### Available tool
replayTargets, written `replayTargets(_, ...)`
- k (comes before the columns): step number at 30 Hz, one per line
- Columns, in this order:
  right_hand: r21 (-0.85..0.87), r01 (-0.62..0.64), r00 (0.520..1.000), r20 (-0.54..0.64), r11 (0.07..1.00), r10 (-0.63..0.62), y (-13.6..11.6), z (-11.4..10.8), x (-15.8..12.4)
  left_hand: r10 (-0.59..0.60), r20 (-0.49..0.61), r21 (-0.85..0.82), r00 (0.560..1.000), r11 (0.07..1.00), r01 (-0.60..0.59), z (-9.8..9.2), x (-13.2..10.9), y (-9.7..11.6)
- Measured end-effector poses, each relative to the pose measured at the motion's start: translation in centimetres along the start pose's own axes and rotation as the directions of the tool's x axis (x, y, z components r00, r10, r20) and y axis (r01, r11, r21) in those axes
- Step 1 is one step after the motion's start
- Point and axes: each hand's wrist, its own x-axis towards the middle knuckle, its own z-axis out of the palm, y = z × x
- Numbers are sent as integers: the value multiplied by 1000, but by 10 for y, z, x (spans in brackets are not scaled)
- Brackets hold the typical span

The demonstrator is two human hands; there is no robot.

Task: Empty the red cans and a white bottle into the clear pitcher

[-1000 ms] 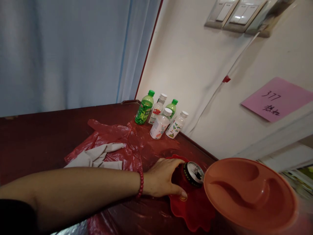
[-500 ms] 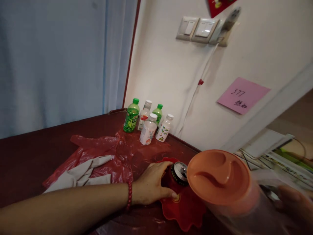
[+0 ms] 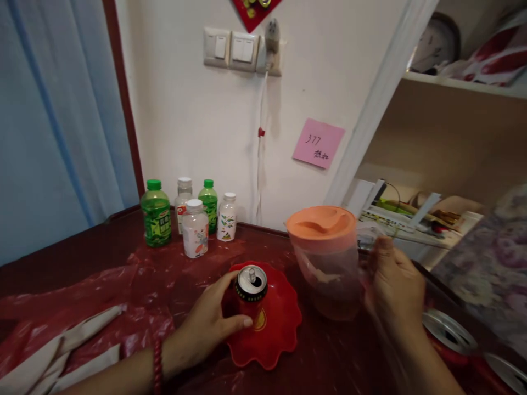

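Observation:
My left hand [image 3: 209, 322] is wrapped round an opened red can [image 3: 246, 299] with a dark band under its silver top. The can stands upright on a red scalloped plate [image 3: 284, 323]. To the right, my right hand [image 3: 396, 282] grips the handle of a translucent pitcher [image 3: 327, 269] with an orange lid [image 3: 321, 222]. A little liquid shows low in the pitcher, which is nearly upright beside the plate. Whether its base touches the table is hard to tell.
Several bottles, among them a green-capped bottle [image 3: 156, 216] and a white-capped bottle [image 3: 195, 230], stand by the wall. Crumpled red plastic [image 3: 140, 307] and a pale cloth [image 3: 78, 332] lie at left. Opened cans [image 3: 448, 332] sit at the right edge, below shelves [image 3: 473, 88].
My view has swung to the right. The pitcher has moved away from the can and from my camera, and now looks more upright. My left hand still holds the can.

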Motion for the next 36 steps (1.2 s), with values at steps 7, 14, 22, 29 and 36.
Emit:
replayTargets(7,220,-92,994,-38,971,103,28,14,-4,-53,-108,132,993,989,67,-3,-1,-1)
replayTargets(14,297,-147,987,-13,943,158,57,23,-15,-65,-107,154,992,985,82,-4,-1,-7)
replayTargets(22,309,-152,988,11,939,156,79,31,-22,-66,-137,230,988,968,96,-7,-2,-25)
replayTargets(29,262,-182,982,-2,948,189,83,30,-23,-76,-167,240,983,964,116,-7,1,-14)
replayTargets(36,174,-88,991,-81,981,104,77,27,-14,-45,-246,172,968,981,89,-9,5,6)
